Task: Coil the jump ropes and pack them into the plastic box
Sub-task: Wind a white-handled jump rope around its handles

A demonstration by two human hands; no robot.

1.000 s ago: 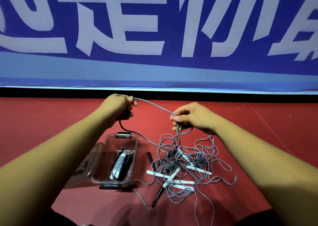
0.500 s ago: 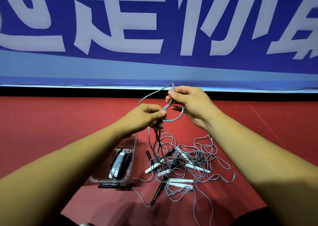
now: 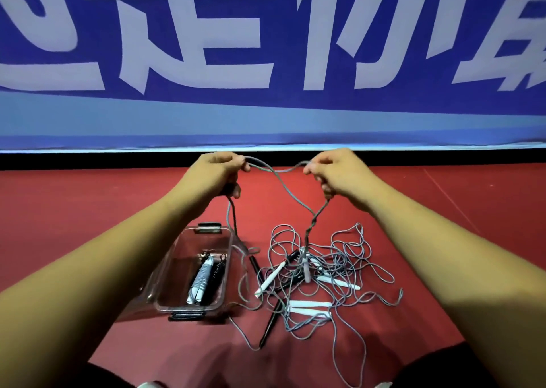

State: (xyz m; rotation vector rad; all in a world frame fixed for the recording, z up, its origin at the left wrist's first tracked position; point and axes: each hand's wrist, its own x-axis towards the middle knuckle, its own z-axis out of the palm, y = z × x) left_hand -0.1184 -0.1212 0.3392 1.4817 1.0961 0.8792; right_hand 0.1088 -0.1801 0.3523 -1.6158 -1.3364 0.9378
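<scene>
Both hands are raised over the red floor (image 3: 88, 210), near its far edge below the blue banner (image 3: 266, 47), and held apart. The left hand (image 3: 218, 172) is closed in a fist on a grey jump rope (image 3: 274, 170). The right hand (image 3: 334, 172) pinches the same rope, which sags in a short span between them. Two strands hang from the left fist toward the clear plastic box (image 3: 189, 309). Something dark shows under that fist, but I cannot tell whether it is a handle.

Below the right hand, the rope runs down twisted round another strand into the tangle (image 3: 354, 240) on the floor just beside the box. White handles (image 3: 310, 303) and a black handle (image 3: 270, 324) lie mixed in the loops. The box stands open on the floor with two coiled ropes (image 3: 204, 278) already inside.

The step in hand looks like drawing one rope free of the heap and gathering it loop by loop. The task seems to be at an early stage, as most of the ropes are still knotted together. The next move probably calls for undoing the twist below the right hand before pulling further. Tugging on it could tighten the snarl or drag the other handles along. The loops also need to be short enough to fit the narrow box.
</scene>
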